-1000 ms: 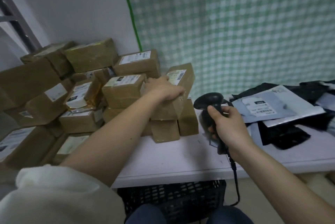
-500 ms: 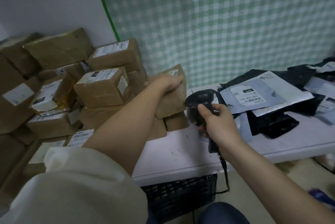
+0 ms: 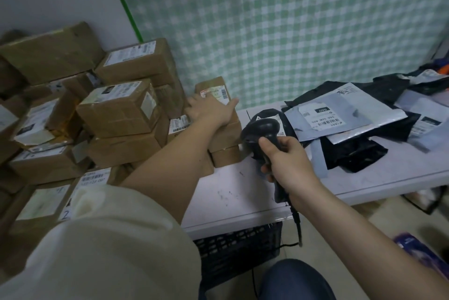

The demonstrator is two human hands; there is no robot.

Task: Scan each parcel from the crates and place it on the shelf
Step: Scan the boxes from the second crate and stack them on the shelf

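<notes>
Left hand: the left hand (image 3: 211, 109) lies flat, fingers spread and straight, on the labelled top of a small brown cardboard parcel (image 3: 220, 107); a second ago its fingers were curled round that parcel, carrying it tilted above the stack
Right hand: the right hand (image 3: 284, 157) wraps the handle of a black handheld barcode scanner (image 3: 263, 133), thumb up on its neck, head aimed left toward the parcel
Parcel position: it now sits level on two other brown boxes at the right edge of the pile, just beside the scanner head, white label facing up
What this means: the parcel looks set down on the shelf, so this one seems finished; I cannot tell whether the scan registered
Pile: many brown cardboard boxes (image 3: 119, 110) with white labels are stacked to the left against the wall
Surface: a white shelf top (image 3: 233, 192) carries the pile, with grey and black plastic mailer bags (image 3: 345, 115) to the right
Below: a black slatted plastic crate (image 3: 238, 248) sits under the shelf edge; its contents are hidden
</notes>
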